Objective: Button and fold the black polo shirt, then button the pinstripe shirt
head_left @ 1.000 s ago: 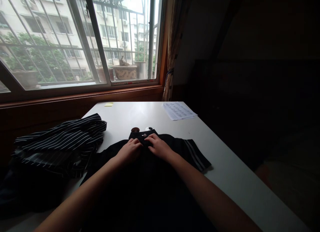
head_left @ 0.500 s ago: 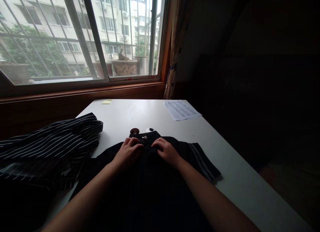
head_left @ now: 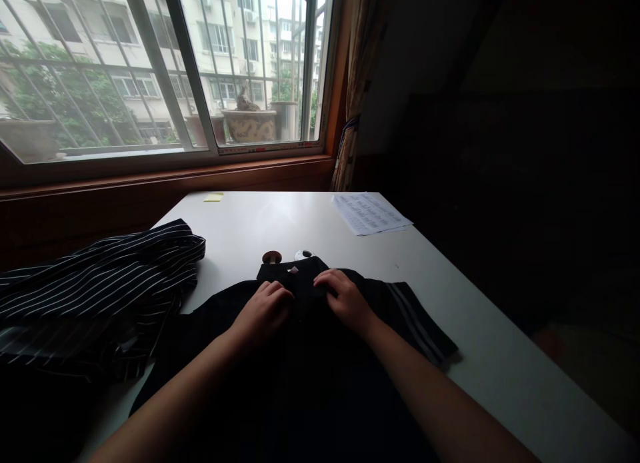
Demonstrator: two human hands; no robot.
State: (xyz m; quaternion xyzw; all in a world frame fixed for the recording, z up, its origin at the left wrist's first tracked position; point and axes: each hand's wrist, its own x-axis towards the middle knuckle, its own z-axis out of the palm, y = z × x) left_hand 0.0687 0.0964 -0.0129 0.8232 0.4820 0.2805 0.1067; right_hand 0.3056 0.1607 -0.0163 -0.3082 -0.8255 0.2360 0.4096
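A black short-sleeved shirt point(head_left: 400, 316) with grey stripes on its sleeve lies flat on the white table point(head_left: 310, 223) in front of me. My left hand point(head_left: 264, 311) rests on its chest just below the collar, fingers curled and pinching the fabric. Beside it my right hand point(head_left: 344, 298) does the same, fingers bent onto the cloth near the collar. What the fingertips grip under them is too dark to make out. A small pale tag point(head_left: 293, 270) shows at the collar.
A dark pinstriped garment point(head_left: 105, 276) is heaped at the left. Two small round objects point(head_left: 273, 256) sit just beyond the collar. Printed paper sheets point(head_left: 369, 213) lie at the far right, a yellow sticky note point(head_left: 213, 197) at the far edge. A barred window is behind.
Both hands have slid slightly towards me along the shirt front, staying close together. The camera has tilted a little, so the table sits higher in view.
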